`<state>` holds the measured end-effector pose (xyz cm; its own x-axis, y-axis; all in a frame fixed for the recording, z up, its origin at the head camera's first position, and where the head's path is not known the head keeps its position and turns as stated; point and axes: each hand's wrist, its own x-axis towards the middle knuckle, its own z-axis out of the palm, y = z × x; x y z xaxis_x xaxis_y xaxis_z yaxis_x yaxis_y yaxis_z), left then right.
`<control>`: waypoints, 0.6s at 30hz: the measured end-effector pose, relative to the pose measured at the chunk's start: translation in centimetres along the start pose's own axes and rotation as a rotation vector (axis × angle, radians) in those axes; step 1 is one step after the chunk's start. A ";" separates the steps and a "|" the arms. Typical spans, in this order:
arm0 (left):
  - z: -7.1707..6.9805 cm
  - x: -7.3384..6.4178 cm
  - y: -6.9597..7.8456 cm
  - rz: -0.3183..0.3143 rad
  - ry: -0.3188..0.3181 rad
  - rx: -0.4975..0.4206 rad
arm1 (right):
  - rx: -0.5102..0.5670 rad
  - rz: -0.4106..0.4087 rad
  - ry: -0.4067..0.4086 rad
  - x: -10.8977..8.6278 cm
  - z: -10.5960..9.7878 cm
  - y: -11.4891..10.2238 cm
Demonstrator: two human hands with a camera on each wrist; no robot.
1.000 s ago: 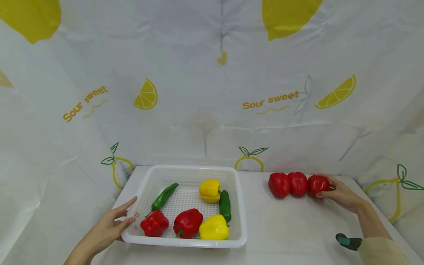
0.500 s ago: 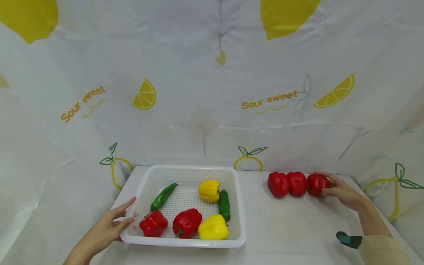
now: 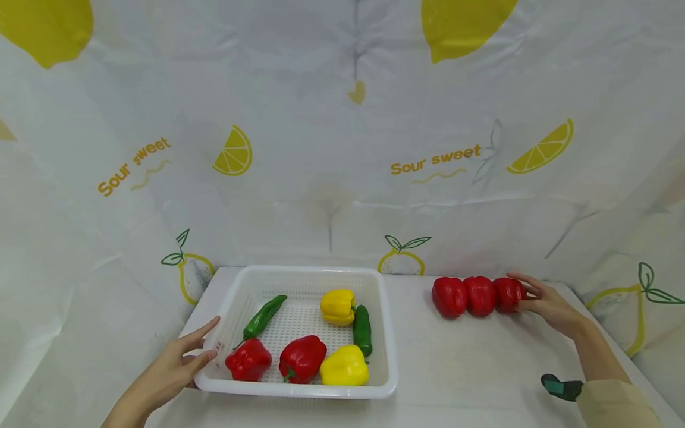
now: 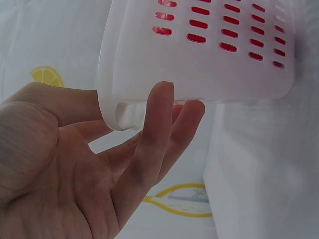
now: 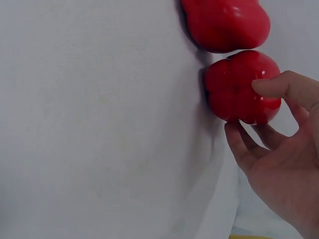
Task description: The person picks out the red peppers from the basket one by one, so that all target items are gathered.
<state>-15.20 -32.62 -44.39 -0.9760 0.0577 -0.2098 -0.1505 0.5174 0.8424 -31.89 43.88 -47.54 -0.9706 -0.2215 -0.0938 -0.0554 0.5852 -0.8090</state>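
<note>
My left hand (image 3: 171, 368) holds the left side of a white perforated plastic basket (image 3: 294, 390). In the left wrist view, its fingertips lie against the basket's outer wall (image 4: 239, 79), with the thumb behind the rim. Toward the table's back right, three red bell peppers stand in a row. My right hand (image 3: 553, 309) grips the rightmost red bell pepper (image 3: 508, 295), thumb on one side and fingers round the other. That pepper sits right beside the middle red bell pepper (image 3: 480, 296); the leftmost red bell pepper (image 3: 449, 297) is beyond it.
The basket contains two red bell peppers (image 3: 302, 359), two yellow bell peppers (image 3: 345, 365), a long green chili pepper (image 3: 266, 316) and a shorter green pepper (image 3: 363, 331). A lemon-print sheet (image 3: 321, 148) hangs behind the white table (image 3: 460, 368).
My right hand has shifted the rightmost red bell pepper slightly left, closing the gap to the middle one. My left hand and the basket have stayed in place.
</note>
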 end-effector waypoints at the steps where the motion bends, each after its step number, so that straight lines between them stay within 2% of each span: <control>1: 0.0 0.0 0.0 0.001 -0.001 -0.002 | -0.008 0.002 -0.001 0.0 -0.1 -0.1; 9: 0.0 0.0 0.0 0.003 0.010 0.009 | -0.102 -0.056 0.007 -0.2 -0.9 -1.5; 18: 0.0 -0.1 0.0 0.010 0.011 0.011 | -0.156 -0.085 0.081 0.2 -0.9 -4.4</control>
<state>-15.09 -32.60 -44.37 -0.9791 0.0531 -0.1961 -0.1395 0.5261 0.8389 -32.01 41.93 -43.47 -0.9762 -0.2157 0.0235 -0.1678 0.6819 -0.7119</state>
